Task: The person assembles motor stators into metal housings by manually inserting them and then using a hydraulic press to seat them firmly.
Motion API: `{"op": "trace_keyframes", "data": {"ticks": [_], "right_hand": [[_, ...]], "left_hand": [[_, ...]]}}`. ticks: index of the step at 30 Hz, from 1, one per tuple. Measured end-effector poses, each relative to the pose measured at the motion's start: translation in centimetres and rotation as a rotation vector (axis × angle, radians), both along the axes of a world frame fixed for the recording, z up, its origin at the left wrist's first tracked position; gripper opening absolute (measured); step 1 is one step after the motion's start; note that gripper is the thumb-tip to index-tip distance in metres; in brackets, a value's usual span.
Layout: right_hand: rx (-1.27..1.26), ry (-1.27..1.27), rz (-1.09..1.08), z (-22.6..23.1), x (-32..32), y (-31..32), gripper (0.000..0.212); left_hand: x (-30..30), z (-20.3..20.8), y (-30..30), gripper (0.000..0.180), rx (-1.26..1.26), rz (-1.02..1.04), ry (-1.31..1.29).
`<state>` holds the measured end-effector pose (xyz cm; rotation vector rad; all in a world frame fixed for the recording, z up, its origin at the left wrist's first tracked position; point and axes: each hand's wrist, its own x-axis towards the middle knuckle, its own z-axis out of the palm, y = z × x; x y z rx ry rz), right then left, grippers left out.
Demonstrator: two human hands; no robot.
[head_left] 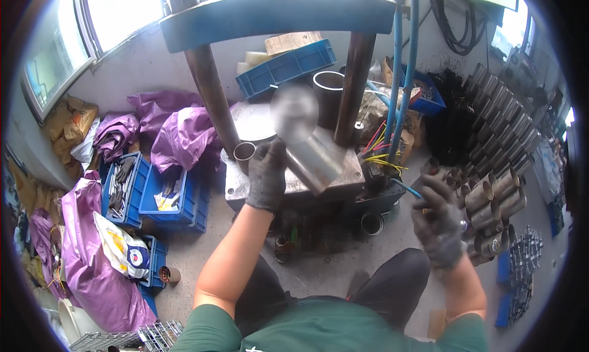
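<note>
In front of me, at the press, a short silvery metal tube (316, 163) slants over the steel bed. My left hand (267, 175), in a dark grey glove, has its fingers closed at the tube's upper left edge. Just above that, a round grey metal part (294, 111) is smeared by motion; whether it is joined to the tube I cannot tell. My right hand (438, 222), gloved as well, is held out to the right with fingers apart and nothing in it, slightly blurred. Left of the tube, a small upright tube (244, 154) stands by the press column.
The blue press crossbeam (279, 18) spans two columns above the steel bed (245, 189). Stacked metal tubes (494, 198) stand close beyond my right hand. Blue crates (169, 195) and purple sacks (101, 260) fill the left. Blue hoses (402, 76) hang right of the press.
</note>
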<state>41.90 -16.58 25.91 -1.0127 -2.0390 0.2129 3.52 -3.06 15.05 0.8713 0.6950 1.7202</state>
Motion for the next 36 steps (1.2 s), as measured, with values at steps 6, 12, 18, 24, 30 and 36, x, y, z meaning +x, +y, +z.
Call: {"op": "trace_keyframes", "data": {"ticks": [6, 12, 18, 24, 30, 36], "right_hand": [[-1.019, 0.920, 0.321, -14.5, -8.2, 6.8, 0.053], [-1.693, 1.333, 0.622, -16.1, -13.0, 5.1, 0.097], [-1.431, 1.390, 0.635, -14.5, -13.8, 5.9, 0.102], [-1.102, 1.385, 0.590, -16.3, -13.9, 7.4, 0.095], [-0.776, 1.123, 0.402, -18.8, -13.0, 7.7, 0.100], [-0.582, 0.940, 0.263, -19.5, -13.7, 7.0, 0.114]], "left_hand": [[3.2, -2.2, -4.7, 0.045, -0.272, -0.210, -0.243], [1.8, -3.0, -4.8, 0.041, -0.280, -0.279, -0.205], [3.4, -2.7, -4.7, 0.061, -0.204, -0.246, -0.209], [5.1, -6.0, -5.0, 0.070, -0.269, -0.266, -0.187], [6.8, -4.9, -6.4, 0.065, -0.225, -0.242, -0.053], [7.0, -3.8, -6.7, 0.070, -0.248, -0.387, -0.193]]}}
